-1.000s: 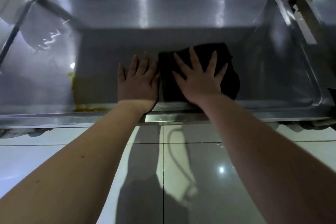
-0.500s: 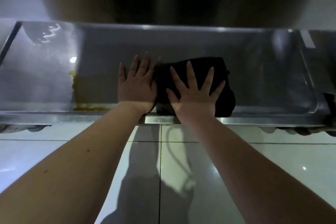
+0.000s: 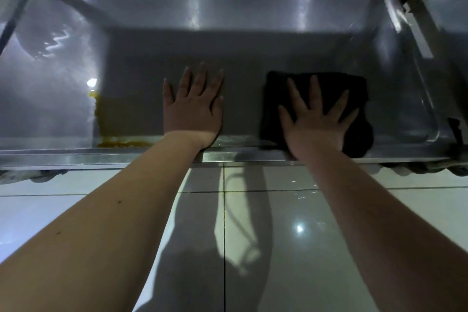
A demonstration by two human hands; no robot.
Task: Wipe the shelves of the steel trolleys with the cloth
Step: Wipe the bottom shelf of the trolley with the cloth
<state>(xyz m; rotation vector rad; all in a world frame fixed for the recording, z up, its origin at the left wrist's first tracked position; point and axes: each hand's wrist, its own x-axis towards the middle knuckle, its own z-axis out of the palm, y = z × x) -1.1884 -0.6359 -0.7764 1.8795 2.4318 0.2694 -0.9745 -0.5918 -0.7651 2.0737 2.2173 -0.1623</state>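
Observation:
A low steel trolley shelf (image 3: 253, 40) with a raised rim fills the upper half of the view. A dark folded cloth (image 3: 354, 99) lies on its right part near the front edge. My right hand (image 3: 316, 121) presses flat on the cloth with fingers spread. My left hand (image 3: 193, 106) rests flat on the bare steel at the middle, fingers straight, a gap apart from the cloth. A yellow-brown stain (image 3: 119, 143) runs along the front left of the shelf.
A second steel trolley (image 3: 448, 7) stands close on the right, with a post (image 3: 425, 30) between the two. A diagonal steel bar (image 3: 71, 0) crosses the back left. Glossy white floor tiles (image 3: 291, 223) lie below the front rim.
My right hand has slid the cloth to the right, away from my left hand, which stays in place. The camera has tilted down again, showing more of the shelf.

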